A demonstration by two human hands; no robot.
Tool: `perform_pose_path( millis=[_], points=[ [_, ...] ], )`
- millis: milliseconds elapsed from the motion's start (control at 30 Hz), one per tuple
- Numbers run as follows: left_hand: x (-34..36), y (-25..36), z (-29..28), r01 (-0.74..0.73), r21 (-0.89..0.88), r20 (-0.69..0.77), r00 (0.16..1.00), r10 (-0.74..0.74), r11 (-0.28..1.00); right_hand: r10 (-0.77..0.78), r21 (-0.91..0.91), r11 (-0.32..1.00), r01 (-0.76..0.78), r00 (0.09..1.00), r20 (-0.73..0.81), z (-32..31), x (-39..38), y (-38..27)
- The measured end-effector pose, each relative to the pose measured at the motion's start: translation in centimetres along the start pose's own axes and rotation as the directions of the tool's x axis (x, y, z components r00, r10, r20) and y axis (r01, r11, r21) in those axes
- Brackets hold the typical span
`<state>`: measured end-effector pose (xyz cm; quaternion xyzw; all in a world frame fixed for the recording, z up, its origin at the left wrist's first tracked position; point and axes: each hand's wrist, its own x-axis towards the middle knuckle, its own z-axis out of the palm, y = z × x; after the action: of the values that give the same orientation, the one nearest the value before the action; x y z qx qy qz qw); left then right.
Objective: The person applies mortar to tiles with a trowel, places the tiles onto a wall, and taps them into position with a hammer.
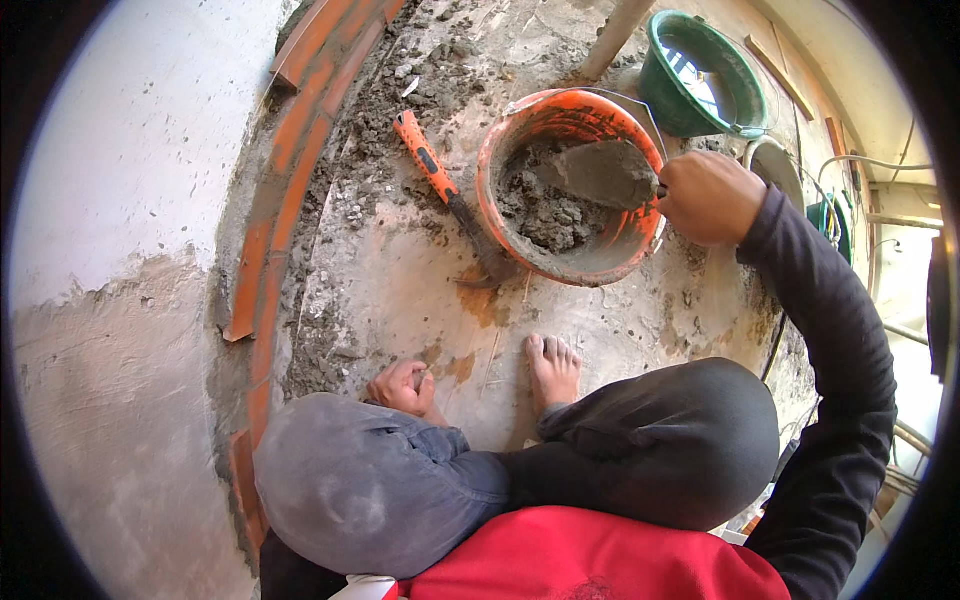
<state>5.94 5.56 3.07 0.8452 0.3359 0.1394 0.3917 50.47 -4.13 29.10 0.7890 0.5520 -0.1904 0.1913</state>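
Observation:
My right hand (712, 197) is closed round the handle of a trowel at the right rim of an orange bucket (487, 165). The grey, mortar-coated trowel blade (610, 172) reaches into the bucket over a heap of wet grey mortar (548, 212). Beyond my left knee, low over the floor, my left hand (402, 388) is curled closed. What it holds, if anything, is hidden. To the left of the bucket lies a hammer (428, 160) with an orange and black grip, its dark head toward me.
A green tub (740, 95) of water stands beyond the bucket, near a post (615, 38). Along the left wall (120, 200) runs a low course of orange bricks (290, 190). Mortar crumbs (370, 150) litter the floor beside it. My bare foot (553, 372) is before the bucket; cables hang at right.

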Motion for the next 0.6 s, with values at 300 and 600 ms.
perform_pose_path(
  millis=[300,600],
  points=[
    [-0.2,0.0,-0.4,0.042,0.012,0.005,0.999,-0.042,0.999,0.005,0.094,0.995,-0.016,0.993,0.122,0.1,2.8,0.1],
    [-0.1,0.0,-0.3,0.063,0.020,0.049,0.997,-0.064,0.998,0.001,0.079,0.997,-0.013,0.988,0.153,1.0,3.8,-0.8]
  ],
)
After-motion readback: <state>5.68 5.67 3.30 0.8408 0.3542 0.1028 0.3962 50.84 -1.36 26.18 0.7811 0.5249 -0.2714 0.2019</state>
